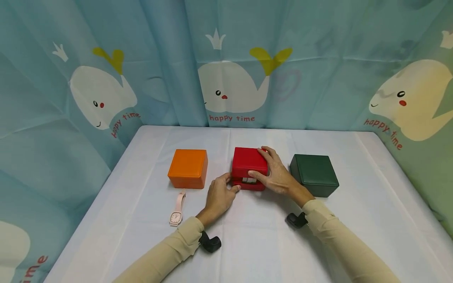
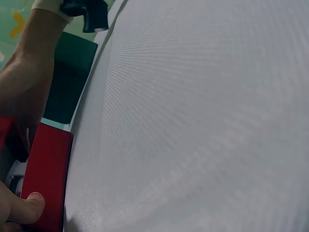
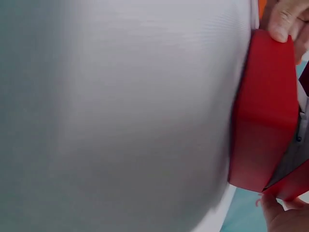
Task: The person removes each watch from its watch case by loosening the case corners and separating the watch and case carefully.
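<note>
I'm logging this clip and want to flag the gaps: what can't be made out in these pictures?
- Inside of the red box: the head view shows only a pale sliver through the lid gap; the right hand covers the rest.
- Watch dial: too small in the head view.
- Left hand: cut off by the left wrist view's edge.
- Green box: mostly hidden by the arm in the left wrist view.

A glossy red square box point(image 1: 248, 160) is flanked by a matte orange square box point(image 1: 188, 168) and a dark green square box point(image 1: 314, 173). A pale pink wristwatch point(image 1: 177, 209) is laid on the white tablecloth point(image 1: 247, 236). Light blue curtains point(image 1: 170, 59) are printed with white whales and red lettering.
</note>
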`<state>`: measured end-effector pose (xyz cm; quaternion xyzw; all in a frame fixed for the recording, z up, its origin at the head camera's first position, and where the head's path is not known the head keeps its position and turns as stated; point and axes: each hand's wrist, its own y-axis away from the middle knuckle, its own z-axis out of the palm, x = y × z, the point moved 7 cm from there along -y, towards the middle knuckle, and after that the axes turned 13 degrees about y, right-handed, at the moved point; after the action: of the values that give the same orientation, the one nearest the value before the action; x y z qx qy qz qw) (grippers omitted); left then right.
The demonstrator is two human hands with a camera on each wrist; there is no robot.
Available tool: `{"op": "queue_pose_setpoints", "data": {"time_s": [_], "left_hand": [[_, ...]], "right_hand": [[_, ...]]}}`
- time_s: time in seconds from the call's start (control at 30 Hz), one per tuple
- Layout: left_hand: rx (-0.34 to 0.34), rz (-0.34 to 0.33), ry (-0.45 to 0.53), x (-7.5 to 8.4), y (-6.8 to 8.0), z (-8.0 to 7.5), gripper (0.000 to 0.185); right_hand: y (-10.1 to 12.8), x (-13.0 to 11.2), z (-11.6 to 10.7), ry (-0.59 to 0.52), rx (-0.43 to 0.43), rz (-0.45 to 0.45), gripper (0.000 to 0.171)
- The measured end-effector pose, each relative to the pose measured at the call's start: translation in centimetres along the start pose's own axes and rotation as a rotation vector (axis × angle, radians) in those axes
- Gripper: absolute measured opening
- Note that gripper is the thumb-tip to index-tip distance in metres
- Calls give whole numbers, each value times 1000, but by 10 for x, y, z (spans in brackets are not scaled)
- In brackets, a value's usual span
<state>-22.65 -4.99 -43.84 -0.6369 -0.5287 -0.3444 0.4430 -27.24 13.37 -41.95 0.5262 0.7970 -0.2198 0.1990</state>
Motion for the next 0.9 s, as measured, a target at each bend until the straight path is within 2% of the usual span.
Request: {"op": "queue_pose_setpoints", "data": {"time_s": [0.5, 0.9], "left_hand": [[-11, 7, -8, 1, -1, -1, 46], [-1, -1, -10, -2, -3, -3, 46]], "right_hand": [[-10, -1, -7, -31, 15, 45, 82], [-21, -1, -10, -147, 18, 173, 78]]}}
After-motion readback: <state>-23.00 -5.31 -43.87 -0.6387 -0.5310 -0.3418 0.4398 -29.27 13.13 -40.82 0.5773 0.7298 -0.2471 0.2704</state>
